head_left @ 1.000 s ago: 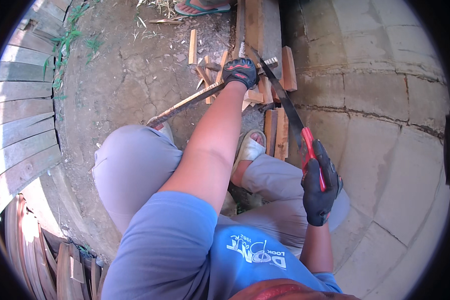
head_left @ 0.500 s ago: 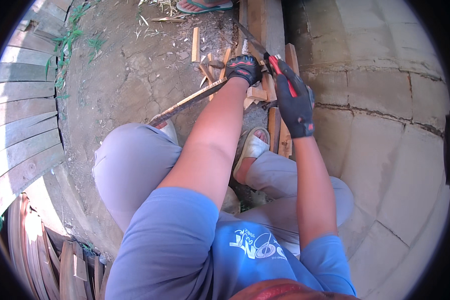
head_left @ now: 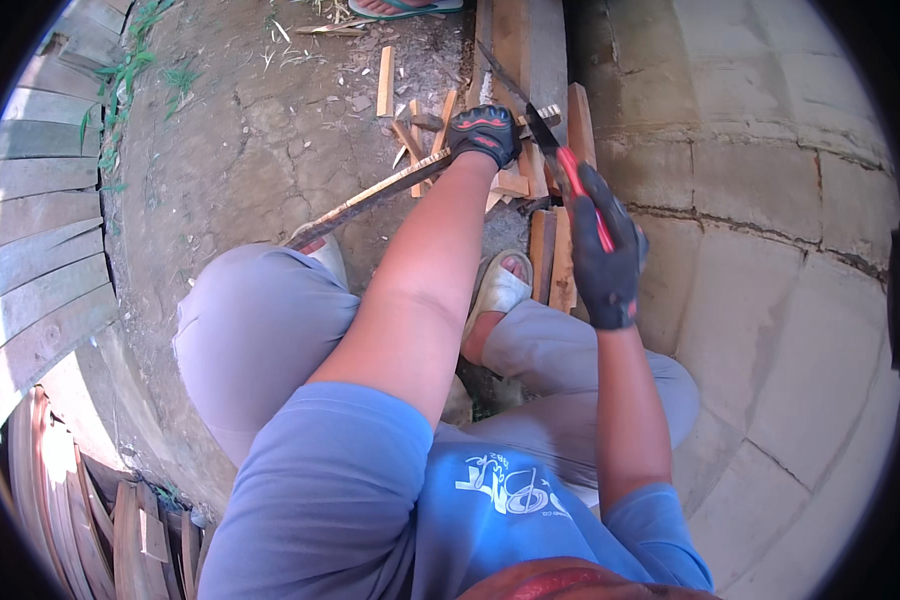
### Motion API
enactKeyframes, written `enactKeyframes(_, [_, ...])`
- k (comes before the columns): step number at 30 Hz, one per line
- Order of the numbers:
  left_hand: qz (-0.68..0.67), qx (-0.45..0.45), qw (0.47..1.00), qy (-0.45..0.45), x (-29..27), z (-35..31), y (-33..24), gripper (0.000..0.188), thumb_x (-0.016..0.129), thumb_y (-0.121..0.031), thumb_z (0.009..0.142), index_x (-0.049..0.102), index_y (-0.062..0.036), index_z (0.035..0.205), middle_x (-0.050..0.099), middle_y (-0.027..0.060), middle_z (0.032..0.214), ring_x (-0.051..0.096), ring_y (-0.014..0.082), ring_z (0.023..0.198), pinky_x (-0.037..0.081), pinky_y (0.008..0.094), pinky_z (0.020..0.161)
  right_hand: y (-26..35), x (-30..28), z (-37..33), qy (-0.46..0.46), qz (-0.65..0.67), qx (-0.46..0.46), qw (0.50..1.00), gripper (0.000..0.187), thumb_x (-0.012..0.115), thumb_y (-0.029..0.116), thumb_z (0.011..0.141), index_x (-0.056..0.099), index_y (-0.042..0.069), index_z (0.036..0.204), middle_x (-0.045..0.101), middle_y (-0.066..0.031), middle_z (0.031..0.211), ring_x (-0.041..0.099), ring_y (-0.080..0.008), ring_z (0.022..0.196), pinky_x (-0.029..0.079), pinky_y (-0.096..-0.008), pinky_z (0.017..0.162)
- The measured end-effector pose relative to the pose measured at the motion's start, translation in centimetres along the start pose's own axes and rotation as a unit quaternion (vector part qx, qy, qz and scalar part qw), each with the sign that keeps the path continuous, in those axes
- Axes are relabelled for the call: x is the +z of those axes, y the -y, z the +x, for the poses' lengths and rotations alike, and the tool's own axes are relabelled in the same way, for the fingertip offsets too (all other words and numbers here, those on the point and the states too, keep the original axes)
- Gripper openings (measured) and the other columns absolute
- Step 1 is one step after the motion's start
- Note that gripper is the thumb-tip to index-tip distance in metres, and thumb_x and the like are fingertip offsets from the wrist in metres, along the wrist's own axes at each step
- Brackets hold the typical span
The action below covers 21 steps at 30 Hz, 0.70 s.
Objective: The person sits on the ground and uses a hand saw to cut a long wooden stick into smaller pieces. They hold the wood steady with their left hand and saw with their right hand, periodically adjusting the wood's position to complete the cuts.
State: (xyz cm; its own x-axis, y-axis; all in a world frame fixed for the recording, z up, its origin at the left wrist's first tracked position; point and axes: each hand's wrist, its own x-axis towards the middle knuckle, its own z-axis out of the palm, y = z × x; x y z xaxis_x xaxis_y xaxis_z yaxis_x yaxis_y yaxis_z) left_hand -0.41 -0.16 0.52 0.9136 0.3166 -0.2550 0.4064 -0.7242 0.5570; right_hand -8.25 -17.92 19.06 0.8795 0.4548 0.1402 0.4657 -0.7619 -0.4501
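Note:
My right hand (head_left: 607, 255), in a black glove, is closed around the red handle of a hand saw (head_left: 545, 130). The saw's dark, slim blade points away from me and crosses a long wooden strip (head_left: 370, 195) near its far right end. Gloved in black with red marks, my left hand (head_left: 485, 135) clasps that strip just left of the blade. The strip slants from beside my left knee up to a thick wooden beam (head_left: 543, 70), where its end rests. Where the blade's teeth meet the wood is too small to make out.
Several short wood offcuts (head_left: 511, 184) lie around the beam's near end, and another block (head_left: 385, 82) is on the dirt. A cracked concrete surface (head_left: 750, 270) runs along the right. Planks (head_left: 45, 220) line the left. Another person's sandalled foot (head_left: 405, 8) is at the top.
My right hand has drawn the saw back toward me and slightly right, so the blade has slid across the strip. My left hand keeps its hold in nearly the same place.

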Motion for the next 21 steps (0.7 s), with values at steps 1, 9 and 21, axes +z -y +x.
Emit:
enactKeyframes(1, [-0.004, 0.005, 1.0, 0.018, -0.4, 0.0, -0.2, 0.036, 0.073, -0.033, 0.088, 0.08, -0.0121, 0.116, 0.077, 0.0155, 0.125, 0.075, 0.0321, 0.115, 0.06, 0.0461, 0.096, -0.2, 1.5, 1.6, -0.001, 0.029, 0.021, 0.999, 0.035, 0.063, 0.017, 0.105, 0.073, 0.015, 0.138, 0.077, -0.0172, 0.126, 0.076, -0.0341, 0.109, 0.058, -0.042, 0.095])
enactKeyframes(9, [0.01, 0.011, 0.999, 0.042, -0.7, 1.2, 0.3, 0.045, 0.077, -0.039, 0.085, 0.08, -0.0104, 0.12, 0.076, 0.0173, 0.127, 0.074, 0.0341, 0.118, 0.06, 0.0475, 0.096, -0.5, -0.6, -0.3, 0.002, 0.062, 0.009, 0.998, 0.036, 0.061, 0.018, 0.105, 0.072, 0.017, 0.14, 0.076, -0.0178, 0.128, 0.074, -0.0373, 0.115, 0.058, -0.0449, 0.095])
enactKeyframes(21, [0.012, 0.004, 0.999, -0.034, 1.8, -0.3, 0.5, 0.024, 0.073, -0.03, 0.087, 0.083, -0.0146, 0.104, 0.08, 0.0135, 0.109, 0.078, 0.0327, 0.103, 0.061, 0.0452, 0.085, 3.4, -3.6, -0.4, 0.058, 0.014, 0.062, 0.996, 0.038, 0.061, 0.026, 0.106, 0.07, 0.014, 0.141, 0.075, -0.0192, 0.129, 0.074, -0.0385, 0.113, 0.055, -0.0453, 0.101])
